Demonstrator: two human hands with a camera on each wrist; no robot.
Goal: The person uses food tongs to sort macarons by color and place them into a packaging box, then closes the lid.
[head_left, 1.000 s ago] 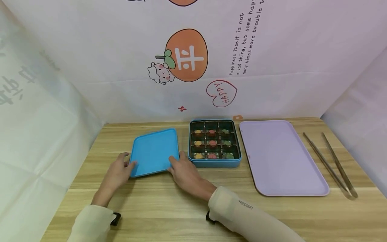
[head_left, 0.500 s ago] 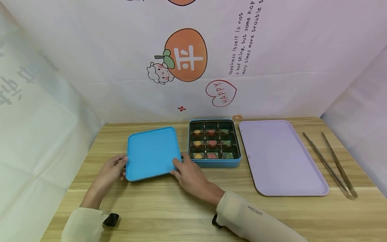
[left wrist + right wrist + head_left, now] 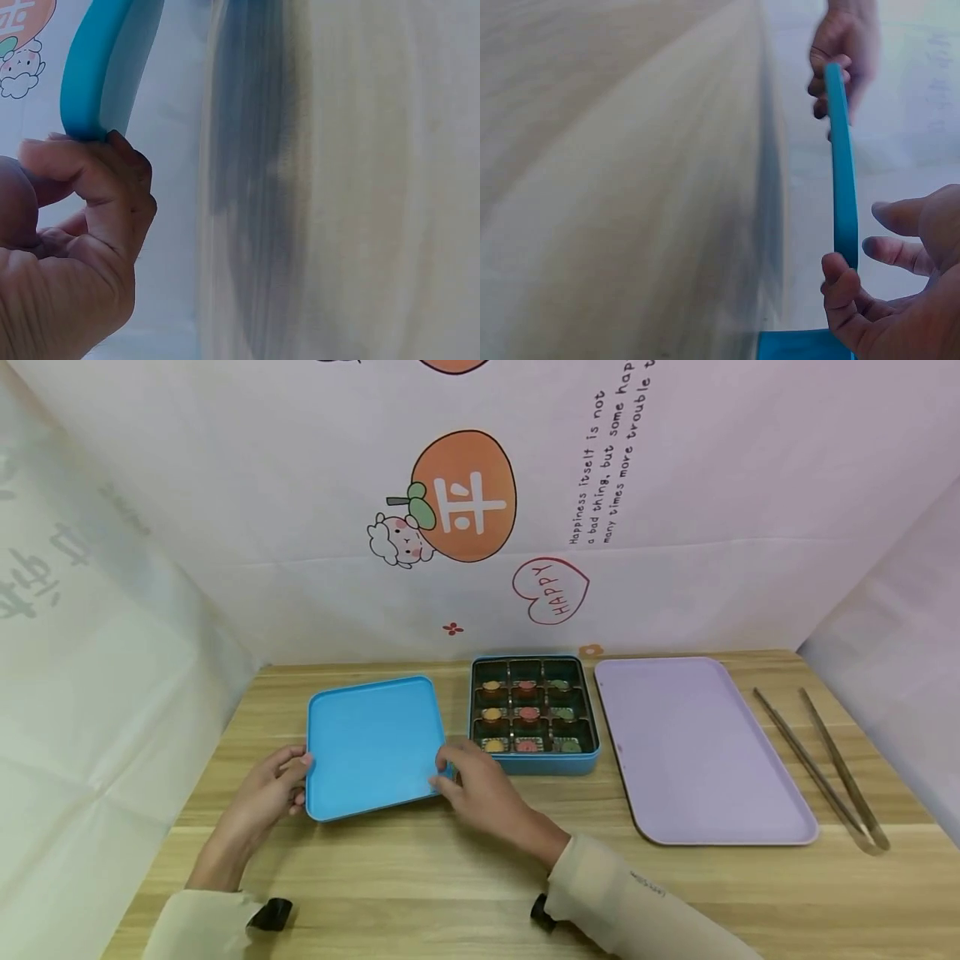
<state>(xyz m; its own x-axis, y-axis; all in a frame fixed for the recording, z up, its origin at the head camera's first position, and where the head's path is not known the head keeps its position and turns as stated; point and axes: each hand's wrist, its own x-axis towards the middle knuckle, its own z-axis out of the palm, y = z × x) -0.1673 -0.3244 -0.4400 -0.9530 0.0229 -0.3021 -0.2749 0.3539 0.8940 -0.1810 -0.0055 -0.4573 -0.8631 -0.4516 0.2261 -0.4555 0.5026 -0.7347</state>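
A square blue lid with a shallow rim is held between both hands. My left hand grips its left edge, thumb on top and fingers beneath; the left wrist view shows the fingers at the lid's corner. At the right edge, my right hand holds the lid near its front corner, fingers curled about the rim. In the right wrist view the lid appears edge-on, above the table. Just right of it stands an uncovered blue tin whose dark compartments contain small round yellow, red and green pieces.
A lilac tray lies flat to the right of the tin. Beyond it, long metal tongs rest spread on the wooden table. A printed white cloth hangs behind the table.
The lid has come slightly toward me and to the left, its front left corner moving the most. My left hand has shifted left with it; the right hand has moved a little right.
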